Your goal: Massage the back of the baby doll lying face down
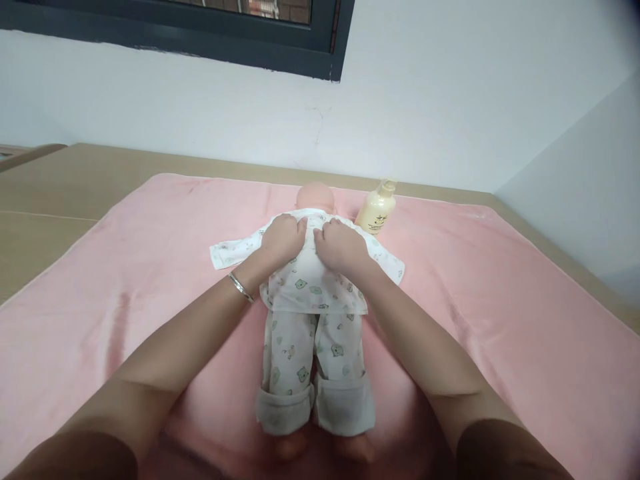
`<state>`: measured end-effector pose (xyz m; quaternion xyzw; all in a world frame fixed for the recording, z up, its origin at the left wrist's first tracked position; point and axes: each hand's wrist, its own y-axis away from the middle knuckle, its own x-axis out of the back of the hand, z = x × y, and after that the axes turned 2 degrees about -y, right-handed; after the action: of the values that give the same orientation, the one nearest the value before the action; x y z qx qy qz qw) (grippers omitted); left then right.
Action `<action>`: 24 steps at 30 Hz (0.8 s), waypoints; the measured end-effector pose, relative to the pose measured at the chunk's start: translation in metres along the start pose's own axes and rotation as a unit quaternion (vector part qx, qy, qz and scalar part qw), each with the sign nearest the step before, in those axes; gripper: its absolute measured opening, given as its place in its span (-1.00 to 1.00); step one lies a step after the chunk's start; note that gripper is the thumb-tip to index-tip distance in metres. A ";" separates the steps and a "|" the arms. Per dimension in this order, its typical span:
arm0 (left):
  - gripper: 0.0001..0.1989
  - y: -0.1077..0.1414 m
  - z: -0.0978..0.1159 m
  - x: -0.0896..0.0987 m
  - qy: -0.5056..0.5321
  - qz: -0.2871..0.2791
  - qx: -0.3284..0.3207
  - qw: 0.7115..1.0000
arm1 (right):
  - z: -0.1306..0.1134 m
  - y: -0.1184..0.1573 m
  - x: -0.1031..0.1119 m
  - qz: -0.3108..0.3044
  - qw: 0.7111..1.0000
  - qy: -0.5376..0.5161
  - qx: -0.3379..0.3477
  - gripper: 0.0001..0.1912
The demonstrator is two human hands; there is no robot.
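Observation:
A baby doll [316, 197] lies with its head away from me, dressed in a white printed top [313, 287] and matching trousers [293, 347] with turned-up cuffs. The sleeves spread out to both sides. My left hand [285, 239] is closed on the upper part of the top, left of its middle. Close beside it, my right hand [343, 245] is also closed on the top's cloth, right of the middle. A small gap separates the two hands. The doll's face cannot be made out, and its feet show dimly below the cuffs.
A pink blanket [165, 267] lies under the doll on a wooden surface [110, 160]. A pale yellow pump bottle [377, 208] stands right of the doll's head. Behind are a white wall and a dark window frame [200, 40].

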<state>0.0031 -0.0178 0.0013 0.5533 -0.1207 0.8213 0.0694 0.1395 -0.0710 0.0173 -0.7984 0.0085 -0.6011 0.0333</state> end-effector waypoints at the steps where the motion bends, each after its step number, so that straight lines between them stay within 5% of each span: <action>1: -0.40 0.005 0.004 0.000 -0.018 0.008 0.007 1.000 | 0.004 -0.005 -0.004 0.009 1.000 -0.013 0.002 -0.45; 9: -0.31 0.035 0.028 0.009 -0.119 -0.013 -0.033 0.992 | 0.014 -0.024 -0.010 0.004 1.000 -0.015 -0.006 -0.40; 17: -0.28 0.015 0.004 0.001 -0.029 -0.023 -0.049 0.998 | 0.001 0.011 0.016 -0.048 0.998 0.039 -0.032 -0.47; 24: -0.30 0.015 0.009 0.012 0.002 -0.034 -0.017 0.999 | 0.002 0.005 0.006 -0.036 0.999 0.019 -0.009 -0.40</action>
<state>0.0029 -0.0354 0.0139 0.5539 -0.1151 0.8176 0.1071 0.1434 -0.0766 0.0223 -0.7866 -0.0140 -0.6173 0.0044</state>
